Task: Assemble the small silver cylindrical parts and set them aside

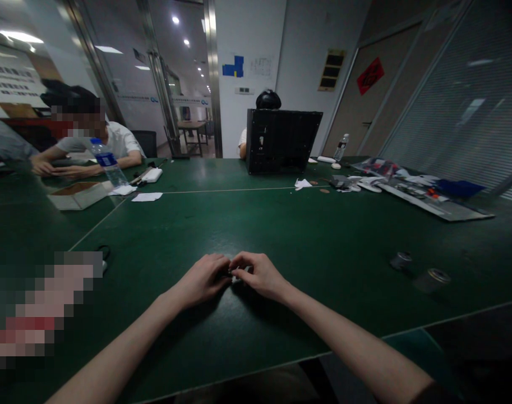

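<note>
My left hand [209, 278] and my right hand [259, 275] meet just above the green tabletop [222, 353], fingertips nearly touching. Both are closed, thumbs and fingers curled inward around one spot. Between them shows a small light-grey piece [238, 277], mostly hidden by the fingers and too small to name. The right thumb and forefinger pinch at it; the left fingers press against its other side. Away to the right stand two short metal cylinders, a smaller dark one [401, 260] and a larger one with a shiny rim [433, 279].
Across the table are a black box-like case [281, 140], a water bottle [108, 163] beside an open cardboard box [79, 195], and another bottle [342, 147]. A cluttered board [444, 209] lies far right. One person [121, 143] sits back left; another is behind the case.
</note>
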A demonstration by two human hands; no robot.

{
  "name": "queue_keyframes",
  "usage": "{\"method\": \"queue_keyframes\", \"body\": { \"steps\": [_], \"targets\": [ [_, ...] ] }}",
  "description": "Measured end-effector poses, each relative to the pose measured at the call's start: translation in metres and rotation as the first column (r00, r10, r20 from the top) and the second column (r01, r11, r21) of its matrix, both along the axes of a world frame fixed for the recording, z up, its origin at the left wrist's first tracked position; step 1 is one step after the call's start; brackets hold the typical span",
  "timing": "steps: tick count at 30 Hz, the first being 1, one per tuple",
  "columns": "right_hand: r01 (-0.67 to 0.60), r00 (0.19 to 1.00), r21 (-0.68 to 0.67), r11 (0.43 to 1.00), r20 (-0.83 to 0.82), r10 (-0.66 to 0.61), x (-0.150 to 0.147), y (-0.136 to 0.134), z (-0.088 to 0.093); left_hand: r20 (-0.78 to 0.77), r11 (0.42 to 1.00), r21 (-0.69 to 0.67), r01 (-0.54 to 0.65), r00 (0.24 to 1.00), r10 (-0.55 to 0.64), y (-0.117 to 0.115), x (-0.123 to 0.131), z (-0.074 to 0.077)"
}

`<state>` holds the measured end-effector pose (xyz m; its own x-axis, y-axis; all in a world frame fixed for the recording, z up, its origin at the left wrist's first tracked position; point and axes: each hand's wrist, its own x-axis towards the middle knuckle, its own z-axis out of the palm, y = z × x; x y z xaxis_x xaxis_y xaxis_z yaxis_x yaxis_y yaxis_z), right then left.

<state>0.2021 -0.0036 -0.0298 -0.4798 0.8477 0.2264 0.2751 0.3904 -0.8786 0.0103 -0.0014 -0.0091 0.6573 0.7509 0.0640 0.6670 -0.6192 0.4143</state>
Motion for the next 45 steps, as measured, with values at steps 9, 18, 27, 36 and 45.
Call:
{"method": "queue_keyframes", "body": {
  "steps": [9,18,27,36,45],
  "targets": [
    [0.028,0.999,0.094,0.995,0.014,-0.029,0.001,-0.001,0.004,0.000,0.999,0.036,0.014,1.000,-0.014,0.003,-0.002,-0.007],
    [-0.014,0.997,0.009,1.000,-0.076,0.014,0.000,-0.001,0.000,0.001,1.000,-0.007,0.015,1.000,-0.015,0.001,-0.002,-0.002],
    [0.000,0.999,0.077,0.997,-0.032,0.003,0.002,-0.002,0.003,0.012,1.000,0.003,0.021,1.000,-0.021,0.002,-0.002,-0.003],
    [0.008,0.999,0.217,0.976,0.044,-0.018,0.011,-0.009,0.016,0.005,1.000,0.025,0.010,1.000,-0.010,0.004,-0.002,-0.007],
    [0.477,0.805,0.452,0.754,0.119,-0.581,0.139,-0.066,0.030,0.007,0.996,-0.085,-0.017,1.000,0.018,0.003,0.000,0.001]
  ]
}}
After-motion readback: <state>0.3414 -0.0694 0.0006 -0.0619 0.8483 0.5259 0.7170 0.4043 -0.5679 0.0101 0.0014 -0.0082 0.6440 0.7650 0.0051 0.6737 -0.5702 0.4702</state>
